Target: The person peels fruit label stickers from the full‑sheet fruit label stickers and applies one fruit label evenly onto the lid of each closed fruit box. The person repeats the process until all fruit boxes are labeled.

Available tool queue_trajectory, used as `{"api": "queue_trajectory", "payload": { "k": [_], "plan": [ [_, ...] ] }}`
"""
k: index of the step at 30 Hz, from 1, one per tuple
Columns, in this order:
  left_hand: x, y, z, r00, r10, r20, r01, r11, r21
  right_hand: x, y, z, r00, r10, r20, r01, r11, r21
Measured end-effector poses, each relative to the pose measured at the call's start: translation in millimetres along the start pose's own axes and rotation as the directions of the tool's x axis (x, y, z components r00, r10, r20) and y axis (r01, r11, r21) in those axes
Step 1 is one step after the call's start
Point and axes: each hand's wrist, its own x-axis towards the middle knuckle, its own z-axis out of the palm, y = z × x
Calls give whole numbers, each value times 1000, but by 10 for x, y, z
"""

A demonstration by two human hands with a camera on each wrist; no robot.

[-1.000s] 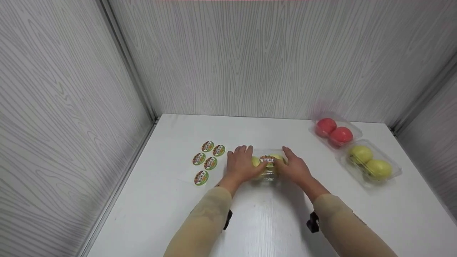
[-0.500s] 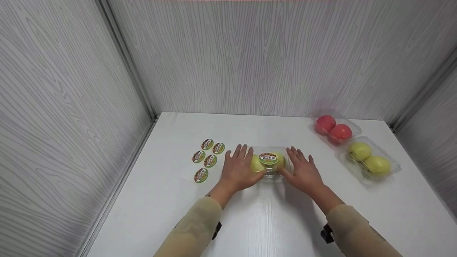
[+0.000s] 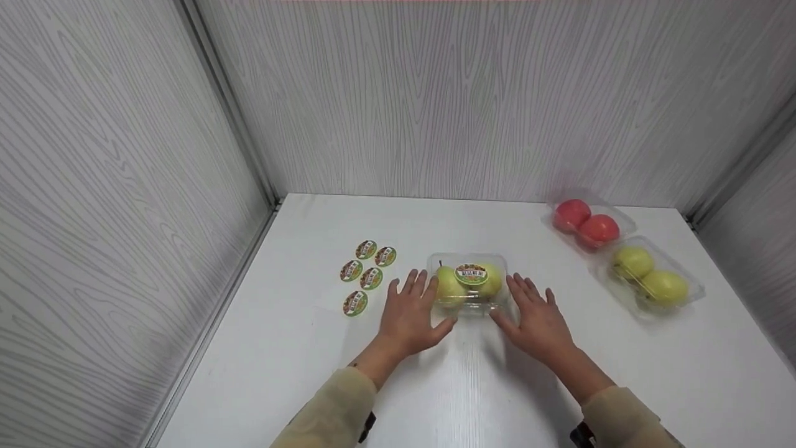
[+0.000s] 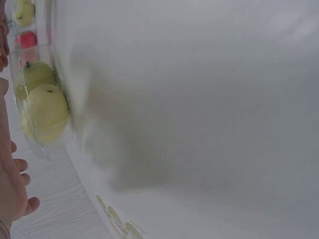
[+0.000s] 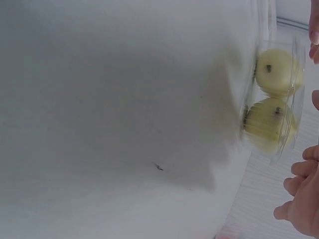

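A clear plastic clamshell box [image 3: 463,257] stands shut on the white table, with two yellow-green pears [image 3: 449,287] inside. An oval fruit sticker [image 3: 471,274] lies on top of its lid. My left hand [image 3: 409,320] is at the box's near left corner, fingers straight and spread. On the opposite side, my right hand [image 3: 540,323] stands by the near right corner, its fingers also straight. Neither hand grips anything; whether a fingertip touches the box I cannot tell. In the right wrist view the pears [image 5: 271,122] show through the box wall, with fingers [image 5: 301,169] beside it.
Several round fruit stickers [image 3: 371,278] lie left of the box. To the right are a clear box with two red fruits [image 3: 599,230] and another box with two yellow-green pears [image 3: 664,287]. A wood-grain wall [image 3: 398,99] rises behind the table [image 3: 298,373].
Both thumbs have left the sticker on the lid. My hands have drawn back toward me and apart, uncovering the box and its sticker.
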Motion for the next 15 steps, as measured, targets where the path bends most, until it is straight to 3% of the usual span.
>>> {"api": "queue_trajectory", "payload": {
  "k": [7,15],
  "plan": [
    [-125,43,33,1000,9,21,-10,999,33,-146,-19,44,1000,7,5,-7,1000,1],
    [-184,107,64,999,38,15,-38,999,14,-255,-8,71,1000,15,14,-15,1000,-2]
  ]
}}
